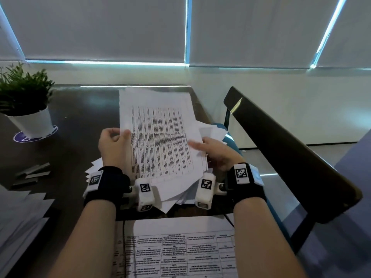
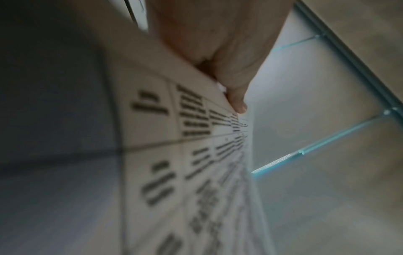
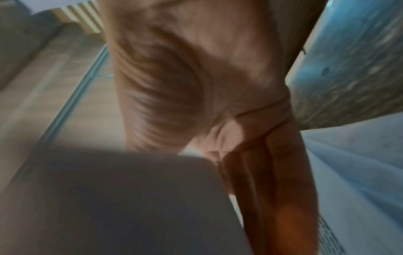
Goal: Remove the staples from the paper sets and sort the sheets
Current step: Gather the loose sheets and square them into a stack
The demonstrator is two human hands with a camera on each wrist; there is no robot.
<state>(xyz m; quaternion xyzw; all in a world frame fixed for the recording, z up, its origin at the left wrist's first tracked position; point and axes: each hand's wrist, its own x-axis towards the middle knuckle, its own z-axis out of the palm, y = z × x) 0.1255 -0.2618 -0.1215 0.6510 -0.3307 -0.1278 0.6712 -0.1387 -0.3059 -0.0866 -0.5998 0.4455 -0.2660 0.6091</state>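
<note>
A sheaf of printed sheets is held up over the dark table, tilted away from the person, its top page covered in a ruled grid of small text with the lines running sideways. The left hand pinches its left edge, thumb on the printed face and fingers curled behind (the left wrist view shows the thumb pressed along the page edge). The right hand holds the right edge, thumb laid across the print; the right wrist view shows its fingers reaching straight down behind the paper.

Beneath the sheaf lies a loose, fanned heap of white sheets, corners poking out on both sides. Another printed table page lies nearest the person, between the forearms. At the left edge sits a further paper stack, with strips of staples beyond it and a potted plant on a blue coaster. A dark chair back stands to the right.
</note>
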